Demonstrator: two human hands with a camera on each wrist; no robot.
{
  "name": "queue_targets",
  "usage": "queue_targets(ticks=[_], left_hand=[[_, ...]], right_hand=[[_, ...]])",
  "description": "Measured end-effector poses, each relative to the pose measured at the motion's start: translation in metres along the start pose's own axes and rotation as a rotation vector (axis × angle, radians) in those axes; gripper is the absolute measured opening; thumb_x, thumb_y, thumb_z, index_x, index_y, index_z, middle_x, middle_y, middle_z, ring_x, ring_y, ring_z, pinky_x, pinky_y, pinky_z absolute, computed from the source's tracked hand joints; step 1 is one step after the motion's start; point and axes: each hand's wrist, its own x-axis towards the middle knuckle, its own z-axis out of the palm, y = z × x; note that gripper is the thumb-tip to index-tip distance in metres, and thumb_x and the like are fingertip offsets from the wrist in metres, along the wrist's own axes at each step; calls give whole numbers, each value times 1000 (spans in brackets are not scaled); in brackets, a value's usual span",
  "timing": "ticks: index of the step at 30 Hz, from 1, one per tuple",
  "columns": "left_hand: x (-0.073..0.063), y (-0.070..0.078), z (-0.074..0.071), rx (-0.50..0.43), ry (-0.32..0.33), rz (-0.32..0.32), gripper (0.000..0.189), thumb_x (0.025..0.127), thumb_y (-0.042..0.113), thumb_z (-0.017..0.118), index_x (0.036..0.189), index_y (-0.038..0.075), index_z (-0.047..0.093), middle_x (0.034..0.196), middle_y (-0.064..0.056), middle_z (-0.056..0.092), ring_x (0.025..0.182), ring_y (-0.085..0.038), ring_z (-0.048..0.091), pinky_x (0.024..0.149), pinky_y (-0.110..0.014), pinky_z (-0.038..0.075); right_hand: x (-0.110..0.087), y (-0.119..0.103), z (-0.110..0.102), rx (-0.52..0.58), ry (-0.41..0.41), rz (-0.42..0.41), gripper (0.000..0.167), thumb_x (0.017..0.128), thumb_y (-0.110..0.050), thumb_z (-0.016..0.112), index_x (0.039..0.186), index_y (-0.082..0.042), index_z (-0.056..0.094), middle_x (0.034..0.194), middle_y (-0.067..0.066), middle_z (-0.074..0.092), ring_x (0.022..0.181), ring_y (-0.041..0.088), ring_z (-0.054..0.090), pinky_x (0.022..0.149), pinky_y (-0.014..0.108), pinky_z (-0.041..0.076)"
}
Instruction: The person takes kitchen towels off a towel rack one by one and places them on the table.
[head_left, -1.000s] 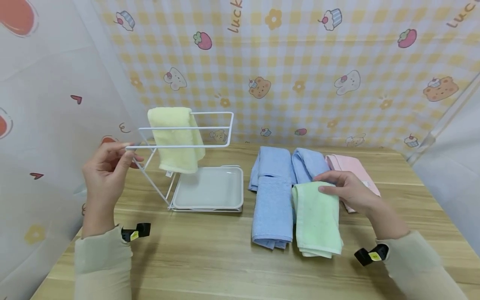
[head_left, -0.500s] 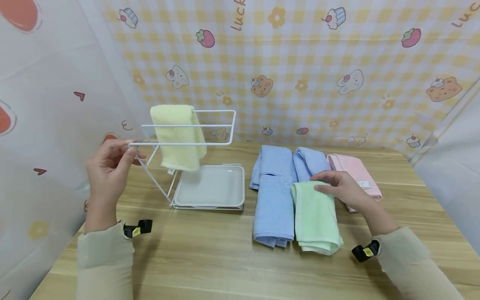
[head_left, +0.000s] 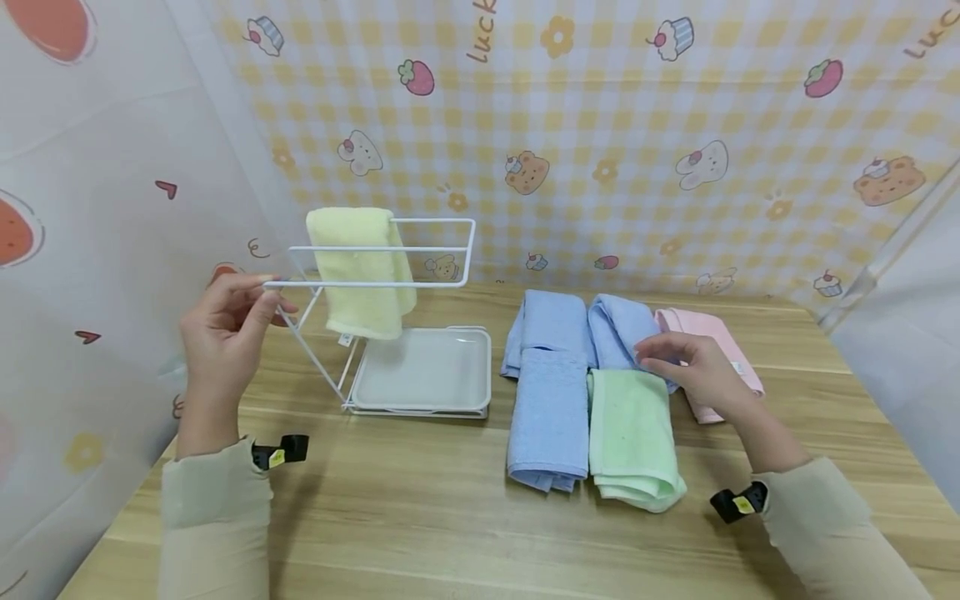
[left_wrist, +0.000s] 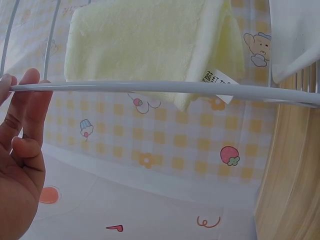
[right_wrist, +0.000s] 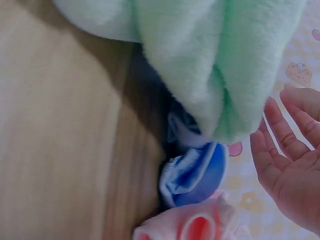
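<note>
My left hand (head_left: 225, 333) pinches the front left corner of a white wire towel rack (head_left: 367, 284) between thumb and fingers; the left wrist view has the fingers (left_wrist: 37, 107) at the rod. Over the rack's rear bar hangs a folded pale yellow towel (head_left: 360, 275), its tag (left_wrist: 218, 82) showing. My right hand (head_left: 697, 367) hovers with nothing in it, just past the upper edge of a folded light green towel (head_left: 633, 433). In the right wrist view its relaxed fingers stand apart from the green towel (right_wrist: 215, 60). Under the green towel's far end lies part of a blue towel (head_left: 622, 329).
More folded blue towel (head_left: 551, 417) lies left of the green one, with another blue piece (head_left: 555, 321) behind it. A pink towel (head_left: 720, 342) is at the back right. A white tray (head_left: 423, 371) sits on the rack's base. Patterned cloth (head_left: 585, 108) hangs behind the wooden table (head_left: 450, 517).
My right hand has let go of the green towel's upper edge and lifted slightly away to the right. The left hand keeps its pinch on the rack; the view has shifted slightly.
</note>
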Motion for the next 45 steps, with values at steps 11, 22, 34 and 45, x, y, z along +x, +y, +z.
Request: queue_targets(ticks=[11,22,34,45], left_hand=[[1,0,-1,2,-9,-3,16,93,-11,60,106,-18,61,78,8,73,64,-2,69,62,-10,57],[1,0,-1,53,-6,2,16,93,-11,59,107,-17,62,79,11,72,64,0,68,63,-9,56],[0,-2,0,38,-5,10,16,92,-11,59,107,-19,61,78,12,72,63,0,68,61,-10,56],[-2,-3,1,-56,6,7,15,92,-12,59,105,-17,64,78,3,71,64,-4,70,62,-12,58]], right_hand=[[25,-33,-9,-14,0,46,28,98,-26,65,118,-7,69,116,4,73,102,-11,58,97,27,51],[72,-101,-4,63,-4,4,31,98,-27,64,124,-9,66,126,9,68,115,12,62,105,35,49],[132,-183,29,158,-13,-224,25,95,-19,68,118,-10,69,119,8,72,104,11,66,89,26,54],[175,-237,57,157,-147,-324,28,93,-17,70,120,-9,68,121,4,69,107,14,63,88,30,56]])
